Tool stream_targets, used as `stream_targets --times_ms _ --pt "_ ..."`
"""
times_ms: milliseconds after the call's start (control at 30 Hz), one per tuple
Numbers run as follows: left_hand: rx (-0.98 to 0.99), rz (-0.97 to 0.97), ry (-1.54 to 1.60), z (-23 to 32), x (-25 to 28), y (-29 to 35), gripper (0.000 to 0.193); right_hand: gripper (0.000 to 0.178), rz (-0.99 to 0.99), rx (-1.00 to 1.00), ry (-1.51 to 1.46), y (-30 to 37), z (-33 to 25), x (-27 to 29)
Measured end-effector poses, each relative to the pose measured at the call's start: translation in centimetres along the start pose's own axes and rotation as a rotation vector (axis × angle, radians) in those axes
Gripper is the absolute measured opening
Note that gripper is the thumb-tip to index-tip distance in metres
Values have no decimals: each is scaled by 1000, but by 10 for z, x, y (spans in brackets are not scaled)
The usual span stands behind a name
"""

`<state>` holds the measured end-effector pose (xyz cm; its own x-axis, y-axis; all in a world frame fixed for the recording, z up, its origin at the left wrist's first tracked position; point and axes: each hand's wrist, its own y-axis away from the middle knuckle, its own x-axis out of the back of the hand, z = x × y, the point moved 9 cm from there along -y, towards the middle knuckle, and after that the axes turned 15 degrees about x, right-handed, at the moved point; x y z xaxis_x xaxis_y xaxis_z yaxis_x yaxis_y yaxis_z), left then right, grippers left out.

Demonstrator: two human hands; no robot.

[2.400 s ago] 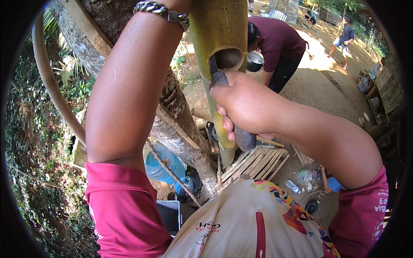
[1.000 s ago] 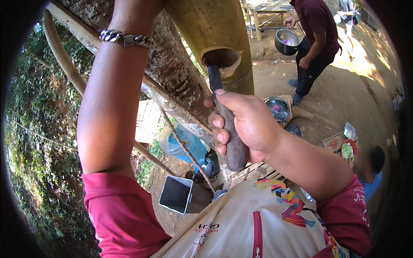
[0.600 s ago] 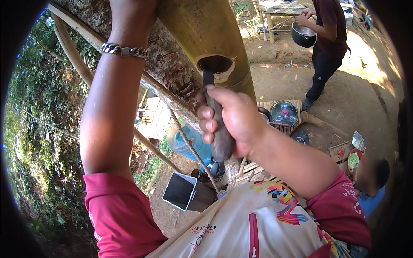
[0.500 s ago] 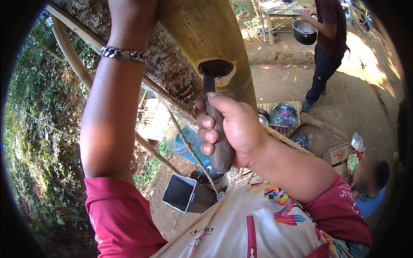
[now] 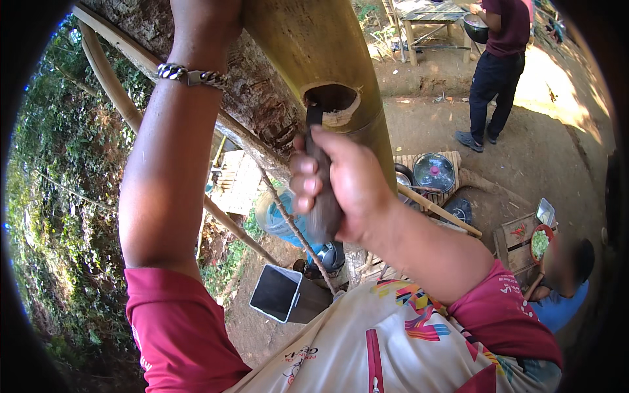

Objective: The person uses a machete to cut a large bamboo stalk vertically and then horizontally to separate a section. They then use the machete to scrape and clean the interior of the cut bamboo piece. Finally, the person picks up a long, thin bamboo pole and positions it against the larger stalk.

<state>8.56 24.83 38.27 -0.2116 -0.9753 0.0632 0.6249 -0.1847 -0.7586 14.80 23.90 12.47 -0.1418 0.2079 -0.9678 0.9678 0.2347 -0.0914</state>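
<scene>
A thick green-brown bamboo stem [image 5: 314, 46] slants down in front of me, with an oval hole [image 5: 333, 97] cut through its wall. My right hand [image 5: 344, 173] is wrapped around the dark wooden handle [image 5: 322, 209] of a knife. The knife's dark, narrow blade [image 5: 315, 116] points up at the hole's lower left rim; its tip is hard to tell against the dark opening. At the top edge my left hand [image 5: 208, 26] reaches up beside the bamboo. Its fingers are out of sight, so what they touch is hidden.
Rough tree trunk [image 5: 259, 98] and thin poles stand behind the bamboo. Below are a grey bin [image 5: 304, 298], a blue container [image 5: 278, 219] and a lidded pan [image 5: 434, 173]. One person [image 5: 501, 72] stands with a pot; another [image 5: 563, 288] sits near a bowl of chopped greens [image 5: 540, 242].
My right hand and the knife have shifted a little left and upward, with some motion blur. The standing person has turned and the pot has moved up and right.
</scene>
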Motion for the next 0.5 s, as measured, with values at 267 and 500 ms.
stream_targets --times_ms 267,500 --pt "-22 -55 -36 3 2 -4 53 23 -137 -29 -306 -5 8 -2" --pt "-33 -31 -40 4 10 -5 54 25 -188 -15 -372 19 21 -18"
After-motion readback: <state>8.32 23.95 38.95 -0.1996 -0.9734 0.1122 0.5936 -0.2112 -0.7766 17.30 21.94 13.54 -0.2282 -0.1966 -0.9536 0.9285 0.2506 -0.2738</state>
